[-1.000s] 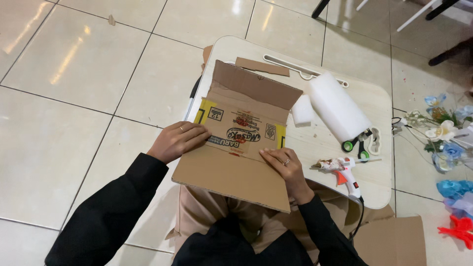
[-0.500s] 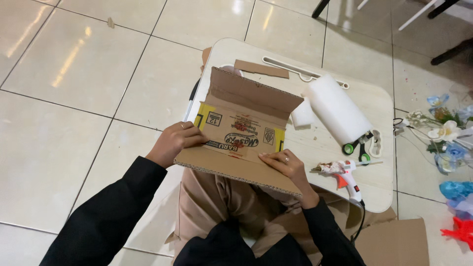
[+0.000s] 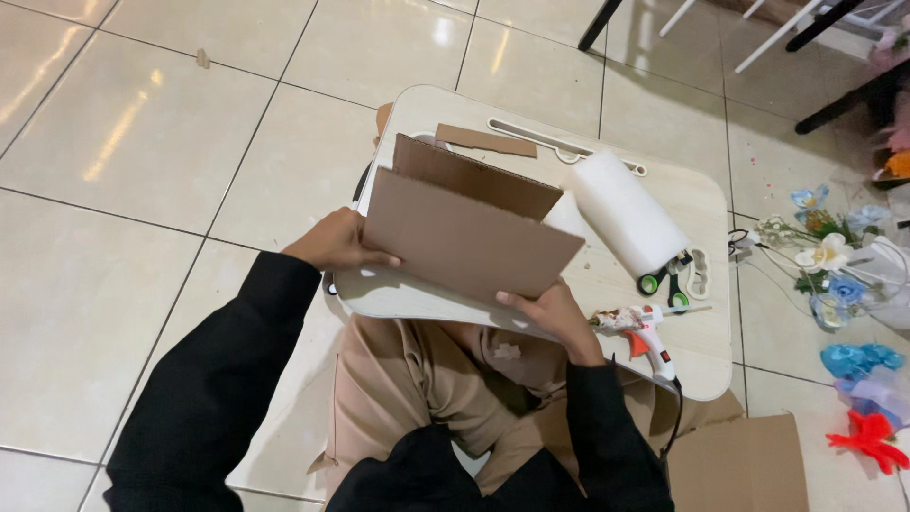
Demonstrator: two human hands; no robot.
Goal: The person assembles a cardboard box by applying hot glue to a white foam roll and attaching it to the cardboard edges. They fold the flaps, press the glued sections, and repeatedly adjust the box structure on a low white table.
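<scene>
Folded cardboard sheet point(image 3: 469, 232) held upright over the lap table point(image 3: 664, 351), plain brown side toward the camera.

Left hand point(image 3: 336, 242) pinching the left edge, fingers on the near face; right hand point(image 3: 550, 313) clamped on the lower right corner. Possible slip or buckling along the fold, given edge-only support; possible knock against the white foam roll point(image 3: 626, 213) or glue gun point(image 3: 640, 332) close by. Unlike half a second earlier: printed face turned away, sheet raised.
</scene>
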